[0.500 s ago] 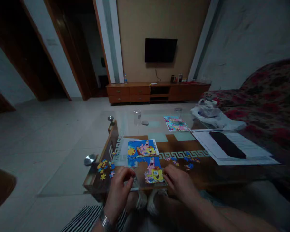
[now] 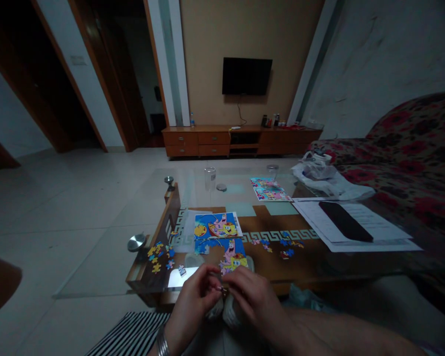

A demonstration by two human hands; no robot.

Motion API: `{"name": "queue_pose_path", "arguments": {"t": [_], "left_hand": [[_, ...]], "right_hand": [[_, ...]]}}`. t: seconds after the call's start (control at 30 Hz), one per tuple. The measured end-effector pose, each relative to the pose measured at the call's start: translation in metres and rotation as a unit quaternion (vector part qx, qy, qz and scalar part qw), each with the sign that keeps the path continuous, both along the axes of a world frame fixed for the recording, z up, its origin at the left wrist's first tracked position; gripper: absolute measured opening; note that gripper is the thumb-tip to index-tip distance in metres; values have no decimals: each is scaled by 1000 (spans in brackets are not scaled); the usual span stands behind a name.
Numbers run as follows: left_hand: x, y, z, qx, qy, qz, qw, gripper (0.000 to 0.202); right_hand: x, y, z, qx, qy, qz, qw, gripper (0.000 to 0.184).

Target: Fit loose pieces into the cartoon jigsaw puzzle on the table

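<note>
Left hand (image 2: 193, 300): fingers pinched on a small piece (image 2: 221, 289). Right hand (image 2: 256, 298) just beside; whether its fingers grip, cannot tell.

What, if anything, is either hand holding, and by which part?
The left hand pinches what looks like a puzzle piece; which part of it is too small to tell. Whether the right hand also grips it cannot be told.
</note>
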State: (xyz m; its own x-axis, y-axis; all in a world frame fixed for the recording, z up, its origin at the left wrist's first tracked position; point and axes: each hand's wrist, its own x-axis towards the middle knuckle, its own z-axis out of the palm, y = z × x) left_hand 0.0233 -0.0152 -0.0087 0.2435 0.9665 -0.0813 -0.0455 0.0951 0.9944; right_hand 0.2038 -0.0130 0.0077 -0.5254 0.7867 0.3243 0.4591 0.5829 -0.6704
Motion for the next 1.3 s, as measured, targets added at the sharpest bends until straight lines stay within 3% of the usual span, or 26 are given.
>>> {"name": "queue_pose_path", "arguments": {"t": [0.13,0.33,0.47,0.63,0.77,0.9,1.13,1.3], "left_hand": [[2,-5,-2,-14,14,-23,1000,33],[2,-15,6,60,206,-13,977,31],[6,-20,9,84,231,-10,969,25],[12,-21,-3,105,252,35,961,16],[12,-21,-11,173,284,55,942,13],[11,-22,-12,207,263,57,941,17],[11,-20,-4,173,243,77,951,13],[2,-5,-6,190,296,95,931,15]], "right_hand": [[-1,0,-5,6,-2,22,1000,16],[-2,-2,-10,-83,0,-6,997,8],[-7,0,-16,-135,26,-50,989,9],[-13,4,-16,-265,129,-113,949,15],[-15,4,-12,-332,197,-121,915,28],[-16,4,-13,-386,231,-128,884,40],[-14,3,-15,-386,236,-104,885,39],[-7,8,-11,-304,199,-123,923,24]]}}
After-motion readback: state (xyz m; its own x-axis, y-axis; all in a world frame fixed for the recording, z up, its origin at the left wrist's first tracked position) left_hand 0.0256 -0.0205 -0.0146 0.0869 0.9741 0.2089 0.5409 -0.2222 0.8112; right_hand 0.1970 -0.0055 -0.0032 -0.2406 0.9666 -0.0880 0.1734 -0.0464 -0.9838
